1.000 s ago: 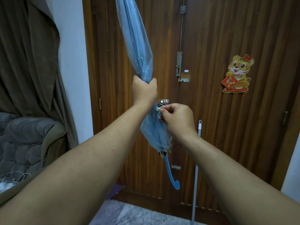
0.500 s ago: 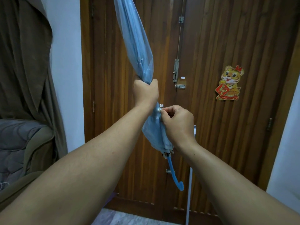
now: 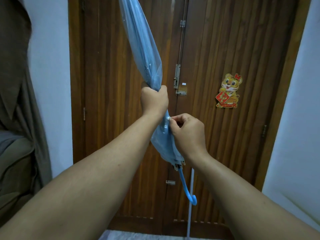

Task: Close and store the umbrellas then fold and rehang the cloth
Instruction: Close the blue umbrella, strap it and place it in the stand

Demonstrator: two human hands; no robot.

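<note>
**Fastening the strap on the blue umbrella**

Before the wooden door [image 3: 216,49], nothing carries the task's thing: the blue umbrella [image 3: 143,49] hangs in the air between two raised arms. Its long axis runs steeply, tip up past the top edge of the view and leaning a little left, curved handle [image 3: 189,193] down and to the right, near the door's lower bolt.

The left hand [image 3: 154,99] is wrapped in a full fist round the gathered canopy at about its middle, fingers pressed together on the folds. Just below and touching the same bundle, the right hand [image 3: 187,130] pinches thumb against forefinger on a small pale snap or strap end [image 3: 168,118] at the canopy's side. Whether the snap is already fastened is too small to tell.

The relation that matters is this: the snap lies directly under the left fist and at the right fingertips, so the right hand is the nearer one for the fastening, while the left only needs to keep the folds tight. My judgement is that the closing step is almost finished, with storing not yet begun.

No container or stand for the umbrella shows. A thin white pole [image 3: 190,205] leans against the door behind the handle, and a tiger sticker [image 3: 228,90] is on the right door panel. The cloth is not something I can pick out.
</note>
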